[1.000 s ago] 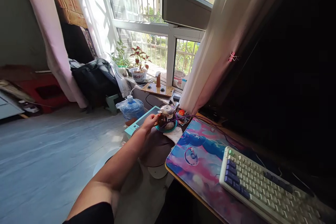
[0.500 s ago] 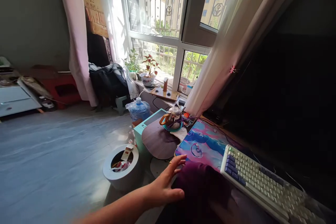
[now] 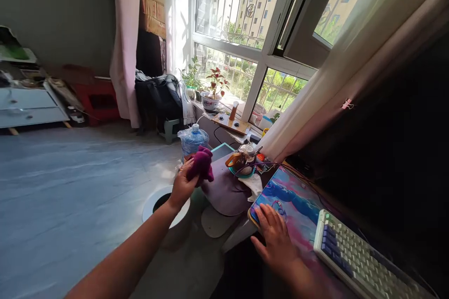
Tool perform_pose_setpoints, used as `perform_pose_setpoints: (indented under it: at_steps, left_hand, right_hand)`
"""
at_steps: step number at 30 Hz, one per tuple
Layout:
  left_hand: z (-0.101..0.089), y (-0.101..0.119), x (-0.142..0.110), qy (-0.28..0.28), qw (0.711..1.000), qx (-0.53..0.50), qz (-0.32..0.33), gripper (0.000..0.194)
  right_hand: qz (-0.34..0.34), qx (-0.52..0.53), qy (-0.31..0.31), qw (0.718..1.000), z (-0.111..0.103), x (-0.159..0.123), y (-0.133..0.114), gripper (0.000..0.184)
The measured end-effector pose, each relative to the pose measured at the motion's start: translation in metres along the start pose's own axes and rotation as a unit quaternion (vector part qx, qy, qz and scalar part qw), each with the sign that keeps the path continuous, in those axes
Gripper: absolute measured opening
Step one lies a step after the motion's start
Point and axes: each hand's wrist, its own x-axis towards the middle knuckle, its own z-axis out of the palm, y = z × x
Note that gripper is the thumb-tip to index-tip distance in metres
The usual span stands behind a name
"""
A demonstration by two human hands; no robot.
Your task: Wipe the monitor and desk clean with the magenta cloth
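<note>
My left hand point(image 3: 183, 186) grips a bunched purple cloth point(image 3: 202, 164) in the air, above the white round bin point(image 3: 150, 202) and beside the purplish-grey rounded stand top point(image 3: 224, 196). My right hand point(image 3: 274, 238) lies with fingers stretched out at the left edge of the colourful desk mat point(image 3: 298, 198). A pale keyboard with dark blue keys point(image 3: 354, 247) is to the right of that hand. On the stand top, a kettle with a brown handle point(image 3: 245, 159) rests on a teal base, and a crumpled white cloth point(image 3: 251, 186) lies next to it.
A blue water bottle point(image 3: 194, 140) stands behind the stand. Potted plants point(image 3: 211, 99) and a wooden board point(image 3: 229, 124) line the windowsill. A black bag point(image 3: 161, 100) sits on a stool. A dark screen point(image 3: 393, 140) rises behind the keyboard. Cables run along the desk's back.
The purple cloth has gone from beside the desk mat into my left hand, which has moved left and up. My right hand now shows plainly on the mat's edge. The view has shifted.
</note>
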Motion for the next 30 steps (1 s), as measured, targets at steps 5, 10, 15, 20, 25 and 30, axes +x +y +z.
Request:
perform_pose_setpoints:
  at_steps: [5, 10, 15, 20, 25, 30]
  left_hand:
    - [0.046, -0.032, 0.083, -0.093, 0.968, 0.213, 0.093, 0.053]
    - [0.09, -0.058, 0.082, -0.195, 0.937, 0.276, 0.084, 0.041]
    - [0.088, -0.054, 0.059, -0.264, 0.904, 0.314, 0.118, 0.043]
    - [0.093, -0.041, 0.015, -0.326, 0.868, 0.333, 0.172, 0.049]
    - [0.121, -0.034, -0.049, -0.405, 0.83, 0.325, 0.204, 0.057]
    - [0.131, -0.029, -0.085, -0.454, 0.808, 0.297, 0.232, 0.057]
  right_hand:
    - [-0.004, -0.024, -0.02, 0.999, 0.016, -0.009, -0.003, 0.112]
    - [-0.004, -0.021, -0.041, 0.999, 0.011, -0.006, -0.004, 0.116]
    - [-0.025, -0.041, -0.039, 0.998, 0.013, -0.006, 0.0, 0.119]
    - [-0.034, -0.058, -0.022, 0.997, 0.019, -0.006, 0.002, 0.122]
    - [-0.023, -0.044, -0.023, 0.998, 0.012, -0.005, -0.003, 0.114]
    - [-0.025, -0.033, -0.033, 0.999, 0.007, -0.007, -0.003, 0.102]
